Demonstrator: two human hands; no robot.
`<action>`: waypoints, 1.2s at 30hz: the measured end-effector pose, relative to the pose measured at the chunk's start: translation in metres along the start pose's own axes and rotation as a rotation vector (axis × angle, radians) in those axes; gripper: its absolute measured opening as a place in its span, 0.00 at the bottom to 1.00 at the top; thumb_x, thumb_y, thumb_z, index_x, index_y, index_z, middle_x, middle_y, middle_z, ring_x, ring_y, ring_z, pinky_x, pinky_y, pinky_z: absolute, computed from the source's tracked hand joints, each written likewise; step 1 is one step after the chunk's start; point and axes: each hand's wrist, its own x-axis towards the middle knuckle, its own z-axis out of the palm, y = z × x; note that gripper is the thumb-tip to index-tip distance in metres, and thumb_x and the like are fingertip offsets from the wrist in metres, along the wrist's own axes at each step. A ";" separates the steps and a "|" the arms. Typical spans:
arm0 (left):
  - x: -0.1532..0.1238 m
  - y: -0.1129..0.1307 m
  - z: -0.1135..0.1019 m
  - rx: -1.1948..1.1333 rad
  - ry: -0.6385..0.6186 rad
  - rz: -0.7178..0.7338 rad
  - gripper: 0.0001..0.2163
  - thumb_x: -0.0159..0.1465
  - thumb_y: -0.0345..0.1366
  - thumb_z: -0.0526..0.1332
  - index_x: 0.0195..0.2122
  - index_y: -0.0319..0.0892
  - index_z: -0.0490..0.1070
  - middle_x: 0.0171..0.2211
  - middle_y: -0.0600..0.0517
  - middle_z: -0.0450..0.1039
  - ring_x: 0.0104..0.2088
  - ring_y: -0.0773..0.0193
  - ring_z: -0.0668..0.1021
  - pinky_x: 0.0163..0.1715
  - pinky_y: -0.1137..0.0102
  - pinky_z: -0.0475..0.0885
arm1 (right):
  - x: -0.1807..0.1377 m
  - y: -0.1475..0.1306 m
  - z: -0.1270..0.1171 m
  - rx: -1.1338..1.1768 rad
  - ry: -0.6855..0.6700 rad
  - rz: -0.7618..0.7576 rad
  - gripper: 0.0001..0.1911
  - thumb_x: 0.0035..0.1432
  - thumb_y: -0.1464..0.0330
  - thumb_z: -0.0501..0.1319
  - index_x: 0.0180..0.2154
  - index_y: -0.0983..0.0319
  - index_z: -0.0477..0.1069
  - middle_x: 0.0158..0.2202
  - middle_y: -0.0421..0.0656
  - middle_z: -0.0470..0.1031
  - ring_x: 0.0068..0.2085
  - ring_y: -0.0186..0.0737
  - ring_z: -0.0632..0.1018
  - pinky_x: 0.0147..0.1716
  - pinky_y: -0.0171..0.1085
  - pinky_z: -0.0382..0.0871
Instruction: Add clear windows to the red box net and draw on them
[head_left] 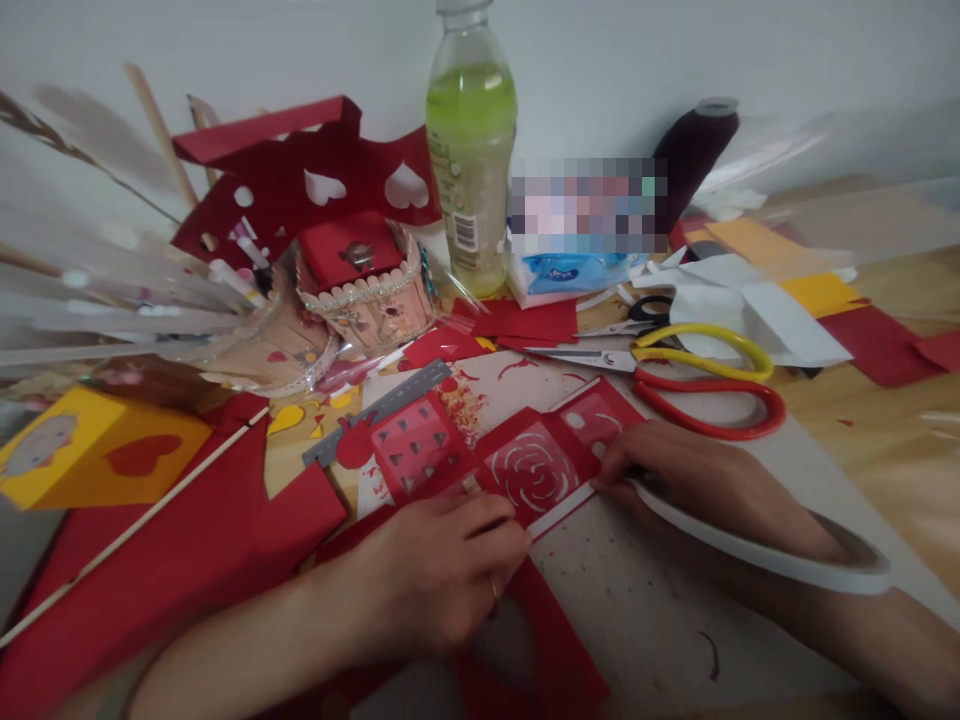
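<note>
I saw the right hand (pixel 675 485) pinching white tape (pixel 795 563), the left hand (pixel 450 565) curled over red paper (pixel 517 432), grip unclear; scissors (pixel 626 361), ruler (pixel 382 411) and bottle (pixel 474 170) crowded beyond.

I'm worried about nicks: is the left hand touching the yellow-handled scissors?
Apart: the head view shows the rose-patterned red panel lying between the left hand and the scissors.

Left forearm (pixel 277 625): enters lower left, slants up toward centre.
Left hand (pixel 457 570): back upward, fingers (pixel 504 545) curled, tips partly hidden.
Right forearm (pixel 832 620): enters lower right, slants up and inward.
Right hand (pixel 675 475): fingertips pinched close, pointing left.
Spacing: hands near, apart.
</note>
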 end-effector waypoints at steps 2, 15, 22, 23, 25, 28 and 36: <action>0.001 0.000 0.001 0.007 0.039 -0.044 0.15 0.69 0.28 0.45 0.29 0.39 0.68 0.31 0.52 0.72 0.32 0.68 0.74 0.26 0.74 0.69 | 0.001 0.000 0.000 0.013 -0.005 -0.005 0.09 0.54 0.73 0.51 0.26 0.59 0.67 0.27 0.41 0.73 0.30 0.38 0.73 0.29 0.36 0.65; 0.044 0.003 -0.004 0.343 0.018 0.115 0.07 0.65 0.27 0.53 0.36 0.35 0.71 0.27 0.51 0.67 0.25 0.64 0.71 0.14 0.72 0.59 | 0.003 -0.001 -0.007 0.047 -0.028 0.001 0.06 0.51 0.74 0.55 0.26 0.59 0.67 0.26 0.40 0.72 0.27 0.37 0.73 0.26 0.35 0.65; 0.046 0.006 0.001 0.333 0.033 0.138 0.09 0.61 0.25 0.53 0.24 0.39 0.67 0.26 0.51 0.67 0.23 0.64 0.69 0.13 0.71 0.57 | 0.001 0.004 -0.004 0.071 -0.008 -0.046 0.07 0.52 0.74 0.53 0.26 0.59 0.67 0.26 0.40 0.72 0.27 0.37 0.72 0.27 0.35 0.66; 0.046 0.006 0.001 0.325 0.031 0.143 0.10 0.61 0.25 0.52 0.23 0.39 0.66 0.27 0.50 0.68 0.23 0.64 0.69 0.13 0.71 0.57 | 0.001 0.005 -0.003 0.075 -0.002 -0.046 0.07 0.52 0.74 0.52 0.27 0.59 0.66 0.26 0.40 0.72 0.27 0.37 0.72 0.27 0.35 0.65; 0.047 0.006 0.002 0.313 0.038 0.153 0.11 0.60 0.24 0.51 0.22 0.39 0.65 0.29 0.50 0.69 0.23 0.65 0.69 0.13 0.71 0.58 | -0.001 0.007 -0.001 0.082 0.011 -0.061 0.08 0.52 0.74 0.51 0.27 0.59 0.66 0.26 0.40 0.71 0.27 0.37 0.72 0.27 0.35 0.65; 0.048 0.006 0.003 0.280 0.069 0.145 0.11 0.60 0.23 0.51 0.22 0.39 0.65 0.27 0.51 0.69 0.23 0.64 0.70 0.12 0.71 0.58 | -0.003 0.011 0.000 0.100 0.029 -0.128 0.09 0.54 0.74 0.51 0.27 0.58 0.66 0.25 0.40 0.71 0.27 0.36 0.72 0.26 0.35 0.64; 0.051 0.006 0.003 0.251 0.074 0.109 0.12 0.61 0.23 0.50 0.22 0.40 0.64 0.23 0.53 0.66 0.21 0.64 0.70 0.12 0.69 0.59 | -0.005 0.020 -0.008 0.107 -0.044 -0.287 0.12 0.59 0.75 0.49 0.28 0.58 0.66 0.28 0.40 0.72 0.31 0.35 0.72 0.31 0.35 0.63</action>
